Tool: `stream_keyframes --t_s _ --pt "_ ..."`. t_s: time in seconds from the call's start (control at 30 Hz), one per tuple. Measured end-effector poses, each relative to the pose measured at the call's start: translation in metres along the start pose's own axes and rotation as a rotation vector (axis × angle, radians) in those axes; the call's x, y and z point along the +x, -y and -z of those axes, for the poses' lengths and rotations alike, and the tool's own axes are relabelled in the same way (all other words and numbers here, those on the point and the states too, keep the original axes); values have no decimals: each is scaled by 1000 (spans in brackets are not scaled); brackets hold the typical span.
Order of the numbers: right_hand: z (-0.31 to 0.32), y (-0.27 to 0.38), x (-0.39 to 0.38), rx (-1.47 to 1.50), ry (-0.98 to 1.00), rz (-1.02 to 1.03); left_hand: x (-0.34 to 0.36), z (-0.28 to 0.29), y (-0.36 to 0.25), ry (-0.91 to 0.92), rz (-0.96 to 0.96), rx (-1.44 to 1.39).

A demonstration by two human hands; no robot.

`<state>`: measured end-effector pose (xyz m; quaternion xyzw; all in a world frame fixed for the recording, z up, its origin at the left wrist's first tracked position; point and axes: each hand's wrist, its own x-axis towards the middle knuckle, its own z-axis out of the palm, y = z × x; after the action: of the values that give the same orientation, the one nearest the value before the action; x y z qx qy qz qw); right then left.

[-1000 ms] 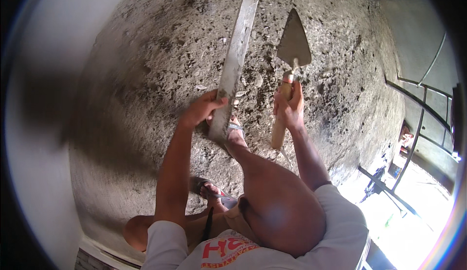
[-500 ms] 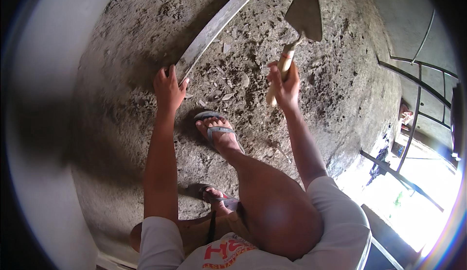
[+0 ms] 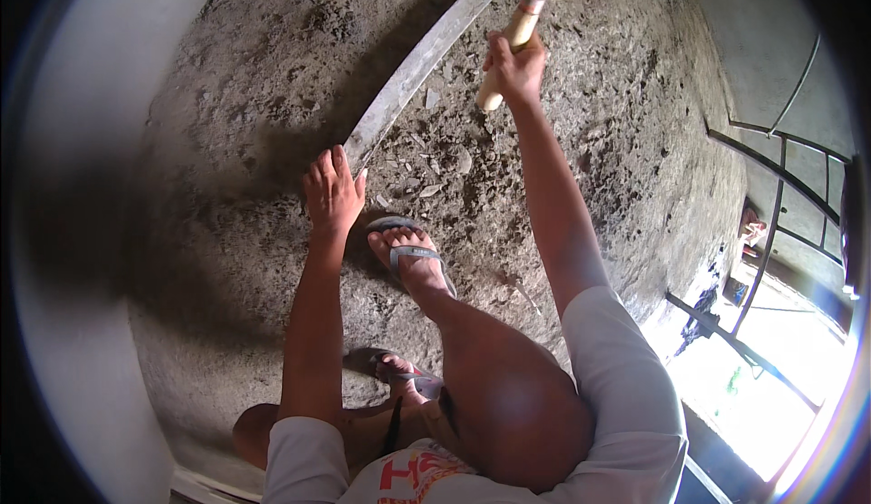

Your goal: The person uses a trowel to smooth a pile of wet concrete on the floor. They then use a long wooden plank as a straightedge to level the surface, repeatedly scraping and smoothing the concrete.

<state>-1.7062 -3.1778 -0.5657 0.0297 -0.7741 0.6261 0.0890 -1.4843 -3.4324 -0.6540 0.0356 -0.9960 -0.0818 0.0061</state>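
My left hand [image 3: 332,194] lies flat with fingers spread apart on the near end of a long grey straight-edged wooden board [image 3: 426,58] — it runs away across the rough grey concrete floor [image 3: 227,177] to the far right. My right hand [image 3: 515,64] is clamped round the pale wooden handle of a trowel [image 3: 508,46] — its metal blade is cut off at the far edge. My grey flip-flop [image 3: 406,248] stands just near the board's end.

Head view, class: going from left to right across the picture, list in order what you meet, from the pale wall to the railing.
Pale wall → left hand → long straight-edge board → right hand gripping the trowel's wooden handle → rough mortar floor → metal railing.
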Motion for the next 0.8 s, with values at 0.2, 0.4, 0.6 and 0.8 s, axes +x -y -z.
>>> stream_keyframes --t_s 0.2,0.4,0.6,0.8 --pt "-22 -55 2 -360 156 -392 0 0 3 -10 7 56" --pt "-31 -45 -2 55 104 -223 -2 -4 5 17 12 7" --pt "-33 -44 4 -295 133 -250 -5 4 8 33 12 20" --pt "-20 -86 -3 -525 310 -478 -1 6 7 49 18 -61"
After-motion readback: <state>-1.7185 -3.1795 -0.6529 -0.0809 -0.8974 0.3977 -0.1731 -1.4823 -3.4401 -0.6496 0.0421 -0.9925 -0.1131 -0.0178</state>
